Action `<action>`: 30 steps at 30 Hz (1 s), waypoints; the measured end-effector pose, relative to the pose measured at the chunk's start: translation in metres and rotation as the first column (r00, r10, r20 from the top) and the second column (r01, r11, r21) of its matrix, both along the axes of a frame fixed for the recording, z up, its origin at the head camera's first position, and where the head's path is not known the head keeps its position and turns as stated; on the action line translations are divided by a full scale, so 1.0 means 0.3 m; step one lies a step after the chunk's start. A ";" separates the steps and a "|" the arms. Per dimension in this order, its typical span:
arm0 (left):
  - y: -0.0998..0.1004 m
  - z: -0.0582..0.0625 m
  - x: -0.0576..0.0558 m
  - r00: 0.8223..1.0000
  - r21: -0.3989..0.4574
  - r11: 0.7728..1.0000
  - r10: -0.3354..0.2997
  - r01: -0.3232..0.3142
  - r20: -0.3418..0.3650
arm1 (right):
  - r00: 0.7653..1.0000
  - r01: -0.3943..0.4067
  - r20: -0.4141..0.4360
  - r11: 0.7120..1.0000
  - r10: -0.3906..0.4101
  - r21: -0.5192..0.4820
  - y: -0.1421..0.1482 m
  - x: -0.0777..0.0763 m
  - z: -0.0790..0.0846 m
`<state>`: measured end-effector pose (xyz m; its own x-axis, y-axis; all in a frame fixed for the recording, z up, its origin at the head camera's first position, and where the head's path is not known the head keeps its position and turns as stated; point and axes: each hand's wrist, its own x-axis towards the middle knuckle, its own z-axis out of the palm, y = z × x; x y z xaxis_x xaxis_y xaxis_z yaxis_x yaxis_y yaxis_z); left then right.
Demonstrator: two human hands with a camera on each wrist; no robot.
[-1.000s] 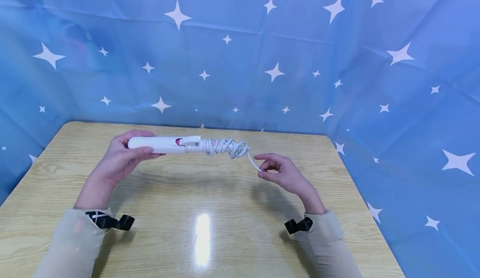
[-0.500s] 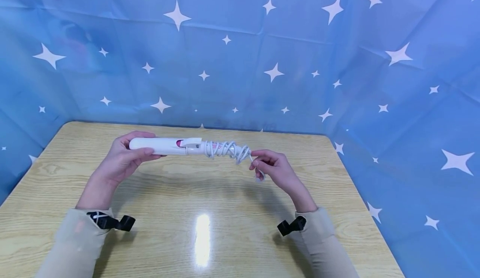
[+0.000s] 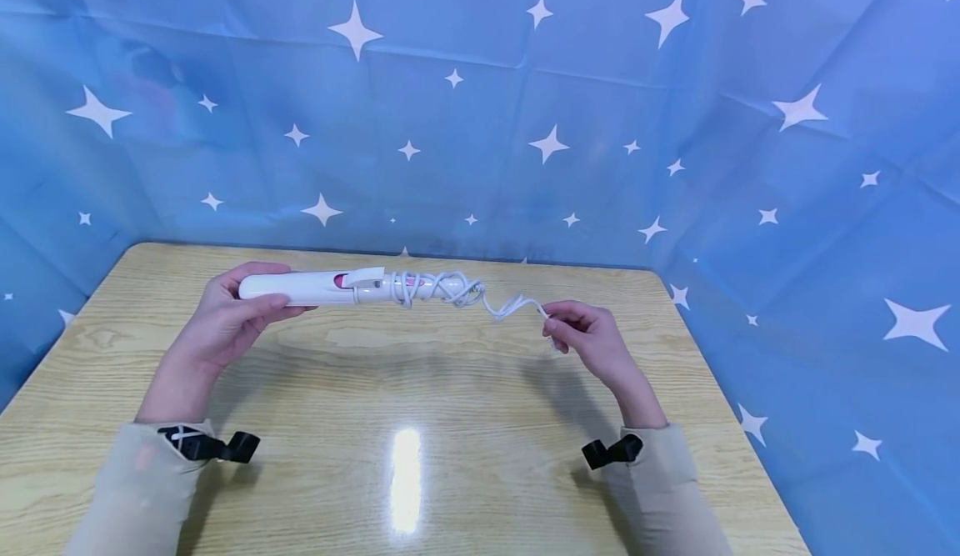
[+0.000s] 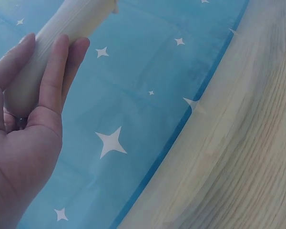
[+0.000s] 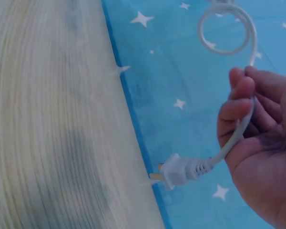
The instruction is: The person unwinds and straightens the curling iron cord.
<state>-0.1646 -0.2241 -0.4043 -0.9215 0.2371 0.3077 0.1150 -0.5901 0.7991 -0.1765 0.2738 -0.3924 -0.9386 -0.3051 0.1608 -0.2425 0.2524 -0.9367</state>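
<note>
My left hand [image 3: 228, 310] grips the rounded end of a white curling iron [image 3: 318, 288], fingers behind and thumb in front. The iron lies level above the table, its small lever and a pink patch facing me. White cord [image 3: 427, 287] is wound in loose loops round its handle. From the handle's end a wavy stretch of cord runs right to my right hand [image 3: 588, 335], which pinches it. In the right wrist view the cord passes through the curled fingers, and a two-pin plug [image 5: 177, 171] hangs out below them. A round coil of cord [image 5: 224, 28] shows above.
A pale wood-grain table [image 3: 480, 473] spreads beneath both hands. Blue cloth with white stars [image 3: 480, 106] hangs behind it and along the right side. Black wrist cameras [image 3: 238, 448] sit on both sleeves.
My right hand first moved in to the handle's end, then drew away right, and a longer stretch of cord now hangs off the iron. The left hand and iron shifted slightly left.
</note>
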 end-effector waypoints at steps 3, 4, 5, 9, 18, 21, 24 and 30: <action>-0.004 -0.001 0.001 1.000 -0.003 1.000 -0.007 0.007 0.007 | 1.000 -0.030 0.002 1.000 0.030 0.003 0.011 0.003 0.008; -0.004 -0.001 0.001 1.000 -0.004 1.000 -0.008 0.008 0.011 | 0.999 -0.047 0.004 0.999 0.047 0.003 0.011 0.003 0.009; -0.004 -0.002 0.001 1.000 -0.007 1.000 -0.007 0.007 0.015 | 0.998 -0.065 0.008 0.998 0.065 0.005 0.009 0.003 0.011; -0.002 -0.003 0.002 1.000 -0.011 1.000 -0.002 0.003 0.021 | 0.989 -0.138 0.050 0.990 0.136 0.023 -0.007 0.003 0.015; 0.002 -0.013 0.002 1.000 -0.039 0.999 0.000 0.001 0.027 | 0.966 -0.239 0.111 0.969 0.231 0.064 -0.048 0.005 0.022; 0.001 -0.016 0.004 0.999 -0.030 1.000 0.004 -0.003 0.035 | 0.967 -0.243 0.104 0.965 0.233 0.098 -0.059 0.005 0.026; -0.003 -0.017 0.006 0.999 -0.008 1.000 0.011 -0.011 0.038 | 0.972 -0.225 0.101 0.963 0.211 0.148 -0.065 0.005 0.028; -0.015 -0.010 0.008 0.999 0.015 0.999 0.030 -0.030 0.028 | 0.984 -0.180 0.055 0.958 0.172 0.224 -0.041 0.003 0.028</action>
<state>-0.1621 -0.2286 -0.4074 -0.9363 0.2048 0.2853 0.1107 -0.5988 0.7932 -0.1756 0.2616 -0.3840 -0.8705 -0.4908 0.0360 -0.2705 0.4160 -0.8682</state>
